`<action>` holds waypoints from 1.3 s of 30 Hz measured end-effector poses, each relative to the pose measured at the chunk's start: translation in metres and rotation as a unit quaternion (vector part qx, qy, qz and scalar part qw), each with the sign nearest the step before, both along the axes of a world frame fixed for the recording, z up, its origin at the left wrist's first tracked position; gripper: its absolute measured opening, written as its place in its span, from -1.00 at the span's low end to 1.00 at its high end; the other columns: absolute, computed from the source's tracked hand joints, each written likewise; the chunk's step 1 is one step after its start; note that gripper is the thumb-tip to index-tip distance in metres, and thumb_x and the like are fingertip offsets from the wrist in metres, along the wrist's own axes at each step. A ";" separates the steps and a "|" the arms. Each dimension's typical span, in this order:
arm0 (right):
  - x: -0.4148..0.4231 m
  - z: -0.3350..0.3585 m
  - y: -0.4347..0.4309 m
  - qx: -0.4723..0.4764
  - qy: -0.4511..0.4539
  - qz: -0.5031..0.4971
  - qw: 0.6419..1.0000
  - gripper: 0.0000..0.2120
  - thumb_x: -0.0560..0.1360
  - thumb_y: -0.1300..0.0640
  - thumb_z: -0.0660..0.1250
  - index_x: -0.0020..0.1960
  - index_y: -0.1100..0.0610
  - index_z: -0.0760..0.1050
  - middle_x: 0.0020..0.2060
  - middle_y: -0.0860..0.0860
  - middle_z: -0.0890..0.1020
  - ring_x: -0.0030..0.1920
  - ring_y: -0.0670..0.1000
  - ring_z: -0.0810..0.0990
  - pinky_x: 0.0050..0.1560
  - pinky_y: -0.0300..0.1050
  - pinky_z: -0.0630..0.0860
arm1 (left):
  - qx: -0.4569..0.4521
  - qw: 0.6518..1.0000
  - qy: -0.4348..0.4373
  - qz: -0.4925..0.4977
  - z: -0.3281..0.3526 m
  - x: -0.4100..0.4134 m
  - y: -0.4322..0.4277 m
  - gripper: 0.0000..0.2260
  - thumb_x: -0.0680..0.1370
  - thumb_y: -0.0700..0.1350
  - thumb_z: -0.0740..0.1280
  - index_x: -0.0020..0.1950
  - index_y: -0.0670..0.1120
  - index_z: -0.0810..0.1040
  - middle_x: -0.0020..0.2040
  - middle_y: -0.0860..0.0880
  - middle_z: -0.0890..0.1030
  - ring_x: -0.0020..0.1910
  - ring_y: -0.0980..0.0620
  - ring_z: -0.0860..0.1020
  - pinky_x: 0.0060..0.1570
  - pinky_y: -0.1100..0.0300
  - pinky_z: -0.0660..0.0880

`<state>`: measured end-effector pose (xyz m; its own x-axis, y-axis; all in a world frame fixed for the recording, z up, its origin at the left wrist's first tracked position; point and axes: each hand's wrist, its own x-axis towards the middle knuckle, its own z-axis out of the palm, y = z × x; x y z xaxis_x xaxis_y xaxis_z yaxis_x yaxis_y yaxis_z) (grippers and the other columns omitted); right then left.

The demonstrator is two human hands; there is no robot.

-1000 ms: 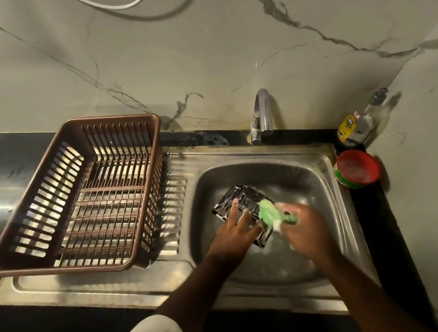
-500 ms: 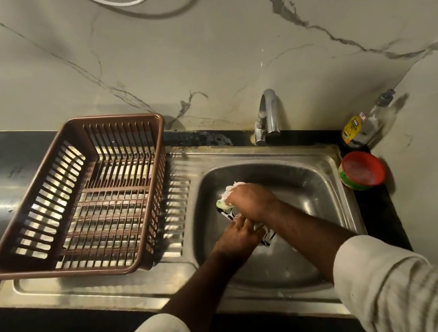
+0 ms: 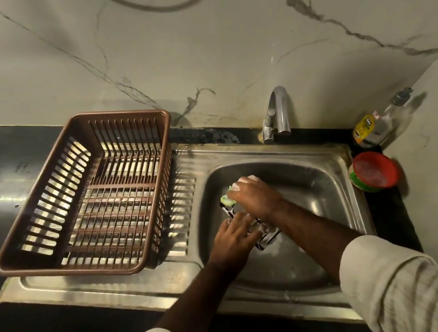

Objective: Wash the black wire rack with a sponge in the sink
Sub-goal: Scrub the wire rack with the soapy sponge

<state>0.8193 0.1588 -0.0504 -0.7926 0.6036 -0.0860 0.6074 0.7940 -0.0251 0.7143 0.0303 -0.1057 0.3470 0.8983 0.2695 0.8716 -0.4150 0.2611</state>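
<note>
Right grip (image 3: 254, 197) clutching sponge (image 3: 226, 198), basket (image 3: 123, 115) beside sink (image 3: 311, 182)

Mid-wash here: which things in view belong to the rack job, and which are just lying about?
In the job: black wire rack, sponge, sink, right hand, left hand.
Lying about: brown basket, tap, soap bottle, red-lidded tub.

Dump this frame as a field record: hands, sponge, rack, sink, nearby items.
left hand: fingers laid flat on the black wire rack, steadying it
right hand: grips the sponge, pressing it on the rack's far end
rack: lies in the sink basin, mostly hidden by the hands
sponge: green, only an edge shows
tap: no stream visible
brown basket: on the drainboard, left of the basin
bottle: back right corner
red-lidded tub: right of the sink
</note>
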 end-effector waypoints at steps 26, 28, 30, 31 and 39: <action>0.055 -0.016 -0.058 -0.183 0.497 -0.535 0.659 -0.59 0.46 0.40 0.37 0.28 0.18 0.58 0.09 0.03 0.66 0.04 -0.01 0.62 -0.20 -0.53 0.41 | -0.319 0.830 -0.349 0.295 -0.011 -0.007 0.009 -0.45 0.62 -0.10 0.33 0.51 -0.19 0.15 0.24 -0.19 0.59 0.21 -0.18 0.59 0.05 0.23 0.41; 0.064 -0.024 -0.068 -0.194 0.505 -0.535 0.649 -0.57 0.44 0.40 0.38 0.27 0.14 0.58 0.09 -0.01 0.66 0.08 -0.02 0.63 -0.17 -0.53 0.44 | -0.307 0.835 -0.350 0.293 -0.012 -0.010 0.005 -0.41 0.63 -0.09 0.33 0.54 -0.21 0.10 0.37 -0.22 0.53 0.29 -0.21 0.55 0.20 0.13 0.46; 0.071 -0.032 -0.080 -0.203 0.503 -0.542 0.642 -0.53 0.43 0.40 0.40 0.30 0.12 0.56 0.12 -0.02 0.66 0.09 -0.04 0.63 -0.17 -0.52 0.47 | -0.299 0.844 -0.349 0.276 -0.011 -0.011 -0.001 -0.40 0.63 -0.10 0.34 0.54 -0.23 0.11 0.42 -0.22 0.49 0.31 -0.21 0.54 0.21 0.18 0.45; 0.072 -0.036 -0.086 -0.206 0.499 -0.542 0.644 -0.51 0.43 0.40 0.40 0.32 0.11 0.55 0.15 -0.02 0.65 0.10 -0.05 0.63 -0.15 -0.51 0.48 | -0.298 0.847 -0.351 0.267 -0.010 -0.011 -0.004 -0.42 0.62 -0.11 0.35 0.54 -0.23 0.15 0.37 -0.20 0.54 0.28 -0.20 0.56 0.13 0.27 0.42; 0.060 -0.048 -0.125 -0.197 0.429 -0.504 0.723 -0.36 0.39 0.50 0.31 0.42 0.11 0.46 0.32 0.01 0.56 0.30 -0.01 0.53 0.15 -0.49 0.39 | -0.302 0.883 -0.302 0.193 -0.015 -0.011 -0.013 -0.64 0.51 -0.13 0.43 0.27 -0.10 0.45 -0.14 -0.08 0.65 -0.16 -0.07 0.63 -0.10 0.03 0.56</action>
<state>0.8798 0.0341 -0.0986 0.1698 0.9745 -0.1469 0.4992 -0.2135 -0.8398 0.7032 0.0176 -0.1207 -0.0598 0.9613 -0.2688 0.5433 0.2573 0.7991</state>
